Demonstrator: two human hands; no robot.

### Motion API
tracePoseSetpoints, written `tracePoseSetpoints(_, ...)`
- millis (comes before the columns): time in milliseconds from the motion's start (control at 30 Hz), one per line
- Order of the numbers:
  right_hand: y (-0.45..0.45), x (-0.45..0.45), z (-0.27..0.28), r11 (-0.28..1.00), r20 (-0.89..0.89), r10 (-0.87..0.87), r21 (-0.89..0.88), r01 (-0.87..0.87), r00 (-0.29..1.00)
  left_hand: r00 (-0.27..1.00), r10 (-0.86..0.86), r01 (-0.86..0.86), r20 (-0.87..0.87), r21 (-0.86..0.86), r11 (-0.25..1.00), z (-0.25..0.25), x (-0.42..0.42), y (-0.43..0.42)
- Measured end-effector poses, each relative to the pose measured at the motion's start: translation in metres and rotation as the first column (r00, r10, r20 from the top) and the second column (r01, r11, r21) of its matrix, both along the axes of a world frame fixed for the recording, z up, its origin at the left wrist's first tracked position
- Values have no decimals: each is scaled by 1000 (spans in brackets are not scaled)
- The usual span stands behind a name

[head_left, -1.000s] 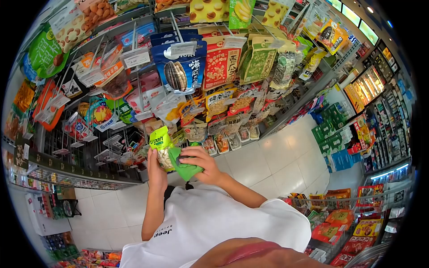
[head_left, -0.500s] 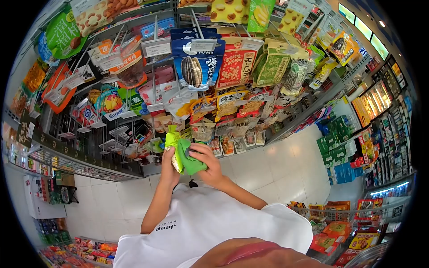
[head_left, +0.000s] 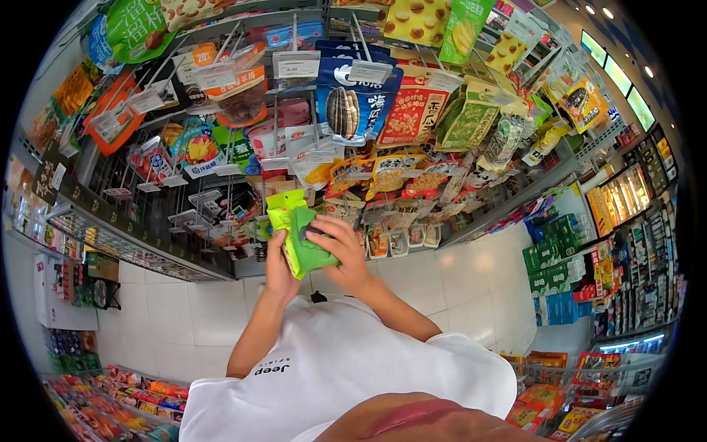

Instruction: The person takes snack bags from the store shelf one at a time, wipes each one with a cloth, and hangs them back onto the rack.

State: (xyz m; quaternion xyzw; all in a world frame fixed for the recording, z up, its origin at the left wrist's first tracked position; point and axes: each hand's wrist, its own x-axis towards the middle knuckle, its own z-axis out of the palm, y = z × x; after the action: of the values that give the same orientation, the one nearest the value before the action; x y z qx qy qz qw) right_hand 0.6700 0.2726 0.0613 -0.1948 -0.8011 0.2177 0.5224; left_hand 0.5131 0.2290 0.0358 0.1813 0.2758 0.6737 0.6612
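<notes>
In the head view, my left hand [head_left: 279,267] grips the lower left side of a yellow-green snack bag [head_left: 286,208], held in front of my chest. My right hand [head_left: 341,248] has its fingers bent over a green cloth [head_left: 315,255], which is pressed against the bag's right side. The cloth and my fingers cover much of the bag's face. A small dark patch shows near my right fingertips; what it is I cannot tell. Just beyond both hands hang packaged snacks, among them a blue sunflower seed bag [head_left: 355,103] and a red seed bag [head_left: 417,107].
A snack rack [head_left: 140,250] with metal hooks and price tags curves around the front and left. Green cartons [head_left: 556,247] are stacked at the right. Packaged goods [head_left: 125,394] fill shelves at the lower left, above a tiled floor [head_left: 177,317].
The bag is tilted a little differently and shows more of its upper part beside the cloth. My right hand's fingers have shifted over the cloth. The whole view has swung slightly.
</notes>
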Motion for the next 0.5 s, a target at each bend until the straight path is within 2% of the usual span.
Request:
tracePoseSetpoints(67,-10,1,-7,999,69,27,41,-30,997,998,58,-55,-31,73,996,16,2,5)
tracePoseSetpoints(167,-23,0,-12,994,81,34,100,-42,996,988,-85,69,125,129,989,12,-6,5)
tracePoseSetpoints(200,-23,0,-11,991,82,18,129,-28,996,993,-102,95,54,120,988,13,-7,4)
tracePoseSetpoints(300,-12,3,3,984,86,-57,173,41,995,984,-176,176,-14,4,984,-3,-6,2)
tracePoseSetpoints(433,11,5,31,982,85,-166,108,156,982,992,-128,128,-3,-48,991,13,12,3)
tracePoseSetpoints(500,5,1,31,980,63,-151,142,141,986,972,-152,152,178,14,988,16,8,9)
